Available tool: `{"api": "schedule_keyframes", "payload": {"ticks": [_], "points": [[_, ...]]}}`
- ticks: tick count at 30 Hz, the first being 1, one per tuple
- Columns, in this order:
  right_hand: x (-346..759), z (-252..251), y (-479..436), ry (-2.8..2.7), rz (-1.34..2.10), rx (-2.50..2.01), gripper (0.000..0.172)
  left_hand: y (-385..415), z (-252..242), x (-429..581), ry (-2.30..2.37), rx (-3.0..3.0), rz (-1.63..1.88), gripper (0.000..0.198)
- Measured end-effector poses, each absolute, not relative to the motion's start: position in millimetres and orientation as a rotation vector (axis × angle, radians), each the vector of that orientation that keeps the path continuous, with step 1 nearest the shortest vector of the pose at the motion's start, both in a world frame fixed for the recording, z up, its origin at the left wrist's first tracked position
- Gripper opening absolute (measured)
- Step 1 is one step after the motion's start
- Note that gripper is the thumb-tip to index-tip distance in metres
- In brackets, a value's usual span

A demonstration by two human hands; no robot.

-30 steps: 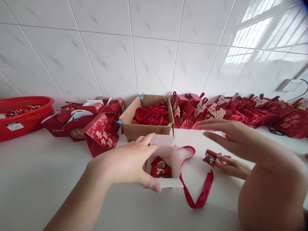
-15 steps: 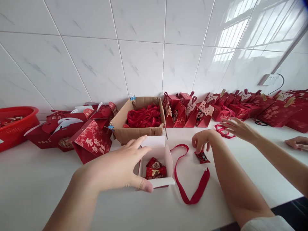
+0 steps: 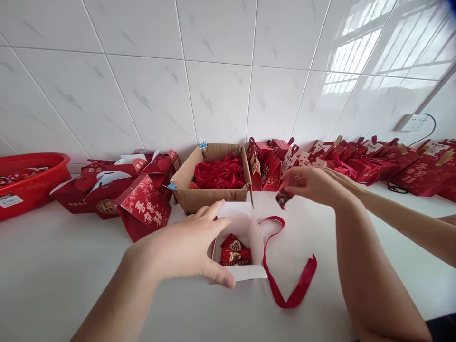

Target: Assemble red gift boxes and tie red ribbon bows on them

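My left hand (image 3: 178,247) is closed on the left side of a small open gift box (image 3: 245,273) with a white inside, thumb on its near rim. Two red candy packets (image 3: 235,251) lie in it. A red ribbon (image 3: 288,294) trails from the box to the right across the white counter. My right hand (image 3: 313,185) hovers above and right of the box, pinching a small red candy packet (image 3: 284,198) in its fingertips.
A cardboard box (image 3: 210,197) of red ribbons stands behind the gift box. Folded red gift boxes (image 3: 142,204) and a red basket (image 3: 28,190) sit at left. Finished red bags (image 3: 392,161) line the wall at right. Another person's arm (image 3: 409,223) reaches in from the right.
My right hand has picked the candy packet up off the counter and lifted it up and left toward the open box. My left hand has kept its hold on the box.
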State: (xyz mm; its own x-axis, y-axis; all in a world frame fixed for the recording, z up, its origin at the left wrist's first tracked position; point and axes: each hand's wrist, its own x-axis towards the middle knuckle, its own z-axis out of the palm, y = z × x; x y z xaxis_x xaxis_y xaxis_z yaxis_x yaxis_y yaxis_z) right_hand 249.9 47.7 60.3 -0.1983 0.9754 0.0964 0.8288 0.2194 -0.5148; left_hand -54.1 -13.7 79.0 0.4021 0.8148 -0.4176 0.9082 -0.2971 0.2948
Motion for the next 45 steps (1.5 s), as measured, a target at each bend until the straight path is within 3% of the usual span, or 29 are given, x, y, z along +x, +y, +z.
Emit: {"api": "schedule_keyframes", "payload": {"ticks": [3, 6, 10, 15, 18, 23, 28, 34, 38, 41, 43, 45], "points": [[224.6, 67.3, 28.1, -1.773, 0.344, -1.258, 0.018, -15.3, 81.3, -52.4, 1.469, 2.191, -0.275, 0.11], [197.0, 66.8, 13.0, -1.778, 0.45, -1.012, 0.013, -16.7, 83.0, -51.8, 1.466, 2.203, -0.291, 0.106], [176.5, 64.4, 3.9, -2.126, 0.533, -0.975, 0.01, -17.5, 82.1, -52.9, 1.478, 2.209, -0.301, 0.094], [182.3, 63.7, 6.7, -2.5, 0.489, -1.04, 0.021, -13.0, 77.1, -63.4, 1.494, 2.208, -0.215, 0.101], [190.3, 64.2, 9.0, -2.653, 0.613, -1.038, 0.031, -10.5, 76.7, -71.9, 1.464, 2.199, -0.155, 0.088], [201.3, 65.1, 8.7, -2.687, 0.659, -1.168, 0.029, -10.9, 79.8, -73.7, 1.457, 2.285, -0.052, 0.038], [201.8, 65.3, 8.3, -2.664, 0.716, -1.249, 0.029, -12.1, 81.1, -64.4, 1.499, 2.355, 0.002, 0.032], [190.7, 64.3, 11.6, -2.666, 0.754, -1.138, 0.023, -14.1, 73.7, -47.6, 1.409, 2.452, -0.041, 0.002], [183.3, 61.1, 12.8, -2.692, 0.794, -1.034, 0.027, -11.4, 65.8, -38.1, 1.453, 2.427, -0.169, 0.025], [175.9, 56.0, 13.2, -2.661, 0.821, -1.07, 0.04, -5.9, 61.2, -36.2, 1.441, 2.484, -0.095, 0.039], [169.9, 51.9, 13.9, -2.632, 0.854, -1.13, 0.043, -2.6, 60.6, -37.5, 1.49, 2.55, 0.005, 0.043], [164.1, 48.2, 14.9, -2.63, 0.84, -1.152, 0.036, -1.3, 62.9, -40.6, 1.594, 2.544, 0.018, 0.039]]}}
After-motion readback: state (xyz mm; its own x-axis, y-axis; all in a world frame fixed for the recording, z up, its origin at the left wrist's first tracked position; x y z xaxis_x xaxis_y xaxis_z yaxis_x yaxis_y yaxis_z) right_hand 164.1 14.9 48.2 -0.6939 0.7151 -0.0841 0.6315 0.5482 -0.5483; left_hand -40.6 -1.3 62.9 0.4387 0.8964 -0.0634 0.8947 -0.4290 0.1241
